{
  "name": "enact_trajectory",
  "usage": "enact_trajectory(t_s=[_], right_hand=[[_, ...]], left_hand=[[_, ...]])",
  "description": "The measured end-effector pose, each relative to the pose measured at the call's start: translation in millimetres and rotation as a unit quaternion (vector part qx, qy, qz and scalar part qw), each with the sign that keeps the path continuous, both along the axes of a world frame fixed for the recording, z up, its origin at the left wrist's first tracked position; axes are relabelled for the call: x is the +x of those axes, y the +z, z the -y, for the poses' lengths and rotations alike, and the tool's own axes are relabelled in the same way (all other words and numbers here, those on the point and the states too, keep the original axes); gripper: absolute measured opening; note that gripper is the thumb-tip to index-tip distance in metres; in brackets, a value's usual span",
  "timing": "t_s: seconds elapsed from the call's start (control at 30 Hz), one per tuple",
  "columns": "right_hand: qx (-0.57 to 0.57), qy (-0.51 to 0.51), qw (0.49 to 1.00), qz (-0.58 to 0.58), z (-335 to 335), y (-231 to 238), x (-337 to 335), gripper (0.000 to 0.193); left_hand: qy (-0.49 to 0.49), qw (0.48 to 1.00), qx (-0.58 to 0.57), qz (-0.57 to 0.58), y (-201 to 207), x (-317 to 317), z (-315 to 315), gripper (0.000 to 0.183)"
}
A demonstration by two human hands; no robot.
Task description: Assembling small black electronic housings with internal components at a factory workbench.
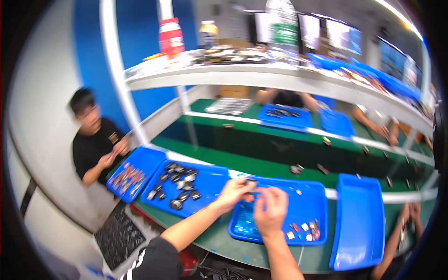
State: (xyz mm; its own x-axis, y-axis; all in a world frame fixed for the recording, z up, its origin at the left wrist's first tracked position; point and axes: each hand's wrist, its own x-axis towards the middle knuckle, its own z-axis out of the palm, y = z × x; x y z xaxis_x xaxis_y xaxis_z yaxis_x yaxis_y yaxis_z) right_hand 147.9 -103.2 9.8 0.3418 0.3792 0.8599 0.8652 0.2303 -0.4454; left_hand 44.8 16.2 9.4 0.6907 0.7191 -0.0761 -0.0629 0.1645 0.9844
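A dark short sleeve (161, 259) with white stripes (139, 259) leaves the left forearm (193, 227) and fingers (239, 184) bare.

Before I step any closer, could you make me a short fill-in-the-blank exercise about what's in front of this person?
1. The left hand pinches a small dark part, while the right hand is above a tray coloured ____.
2. The next tray to the left holds chunky parts that are mostly ____.
3. On the shelf, the red bottle stands to the ____ of the large clear bottle.

Missing words: blue; black; left.
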Motion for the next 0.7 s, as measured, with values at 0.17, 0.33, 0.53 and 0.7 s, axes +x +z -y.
enact_trajectory(t_s=[0.17,0.33,0.53,0.7], right_hand=[[0.013,0.114,0.992,0.059,-11,-5,-25,0.026],[-0.216,0.128,0.962,0.105,17,16,-5,0.024],[-0.315,-0.225,0.922,0.013,131,29,110,0.012],[-0.471,-0.189,0.862,0.014,134,11,128,0.017]], left_hand=[[0.064,0.992,0.106,0.038,-27,-31,-12,0.016],[0.046,0.962,0.263,0.059,-34,-26,-10,0.011],[-0.022,0.985,0.167,0.029,-29,-8,27,0.014],[-0.052,0.992,0.108,0.026,-27,-17,30,0.015]])
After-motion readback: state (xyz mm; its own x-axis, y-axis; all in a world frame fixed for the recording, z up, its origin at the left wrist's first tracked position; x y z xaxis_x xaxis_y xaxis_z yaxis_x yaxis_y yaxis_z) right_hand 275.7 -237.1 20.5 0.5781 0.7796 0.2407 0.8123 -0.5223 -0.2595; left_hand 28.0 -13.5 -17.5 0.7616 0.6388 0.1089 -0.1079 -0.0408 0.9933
